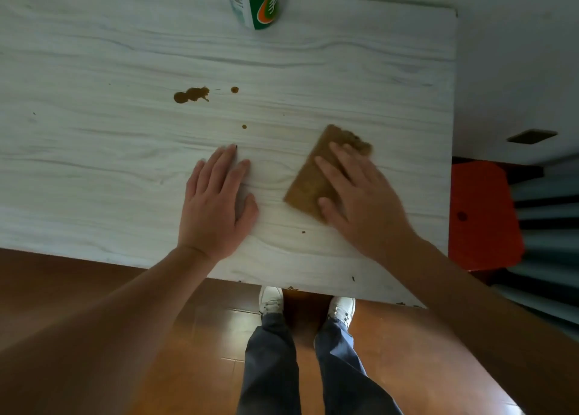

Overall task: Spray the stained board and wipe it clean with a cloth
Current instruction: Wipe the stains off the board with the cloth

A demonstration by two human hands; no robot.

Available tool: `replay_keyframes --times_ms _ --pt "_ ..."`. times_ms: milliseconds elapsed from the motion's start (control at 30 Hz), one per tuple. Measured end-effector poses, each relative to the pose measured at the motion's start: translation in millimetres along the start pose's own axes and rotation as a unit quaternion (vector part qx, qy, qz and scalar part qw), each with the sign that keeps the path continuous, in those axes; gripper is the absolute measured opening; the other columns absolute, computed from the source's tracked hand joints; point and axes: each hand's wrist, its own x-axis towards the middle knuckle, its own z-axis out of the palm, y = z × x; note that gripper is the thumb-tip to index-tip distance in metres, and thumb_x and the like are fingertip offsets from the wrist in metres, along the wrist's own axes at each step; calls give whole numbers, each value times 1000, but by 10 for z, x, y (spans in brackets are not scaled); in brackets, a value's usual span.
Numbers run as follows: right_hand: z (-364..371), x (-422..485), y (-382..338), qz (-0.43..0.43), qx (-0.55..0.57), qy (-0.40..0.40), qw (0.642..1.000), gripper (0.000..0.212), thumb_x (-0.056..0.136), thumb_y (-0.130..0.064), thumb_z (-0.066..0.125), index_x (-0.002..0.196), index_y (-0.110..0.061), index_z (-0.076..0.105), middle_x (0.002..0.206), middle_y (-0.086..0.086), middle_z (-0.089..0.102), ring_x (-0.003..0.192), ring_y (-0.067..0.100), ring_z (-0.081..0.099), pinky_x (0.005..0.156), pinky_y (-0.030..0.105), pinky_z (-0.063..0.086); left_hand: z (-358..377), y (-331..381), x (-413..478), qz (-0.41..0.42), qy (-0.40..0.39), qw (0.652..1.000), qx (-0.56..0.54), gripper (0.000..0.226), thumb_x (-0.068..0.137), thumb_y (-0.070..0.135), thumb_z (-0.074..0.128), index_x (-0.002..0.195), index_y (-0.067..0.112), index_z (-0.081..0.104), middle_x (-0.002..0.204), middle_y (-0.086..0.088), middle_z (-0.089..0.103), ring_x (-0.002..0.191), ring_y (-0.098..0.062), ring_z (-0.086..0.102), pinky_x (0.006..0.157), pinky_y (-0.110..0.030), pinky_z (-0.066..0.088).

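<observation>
Risk: right hand (pixel 360 195) lies flat on the cloth (pixel 308 183) at centre-right of the board (pixel 94 54), left hand (pixel 216 204) flat and empty beside it. Stain (pixel 191 95) above centre looks dry and the spray can (pixel 253 1) stands untouched at top edge; dry wiping would likely smear it.

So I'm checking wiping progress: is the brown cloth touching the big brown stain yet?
Apart. The head view shows bare white wood-grain board between the folded brown cloth under the right hand and the large brown stain.

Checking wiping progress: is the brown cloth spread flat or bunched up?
Flat. The brown cloth lies as a rectangle on the board, pressed under the right hand.
</observation>
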Motion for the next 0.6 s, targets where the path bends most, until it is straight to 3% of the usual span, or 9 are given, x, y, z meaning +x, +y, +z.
replay_keyframes --times_ms 133,267,433,600 --pt "-150 -350 506 102 5 -5 995 67 99 -53 33 158 -23 24 167 7 15 154 27 13 123 51 21 -2 5 1 -1 -2 1000 0 58 100 39 41 152 13 44 168 -10 30 158 -27 21 130 -49 15" --pt "-29 -788 263 151 11 3 988 65 100 -48 34 157 -20 25 167 9 15 154 29 12 123 50 20 -26 20 -1 -5 -3 1000 -3 60 99 41 40 152 13 43 168 -11 30 158 -27 20 130 -49 14" --pt "219 -1120 -440 131 35 -12 991 65 100 -47 35 158 -20 24 167 9 14 155 27 7 123 48 14 -14 16 -9 -3 4 1000 -12 59 97 39 42 150 11 45 166 -12 32 157 -28 23 130 -47 13" --pt "329 -585 -844 50 33 2 998 62 100 -45 39 157 -20 31 167 9 19 154 26 12 126 45 12 -40 36 -29 -1 -3 1000 -13 59 97 39 42 149 12 44 165 -12 32 157 -28 22 130 -47 13"
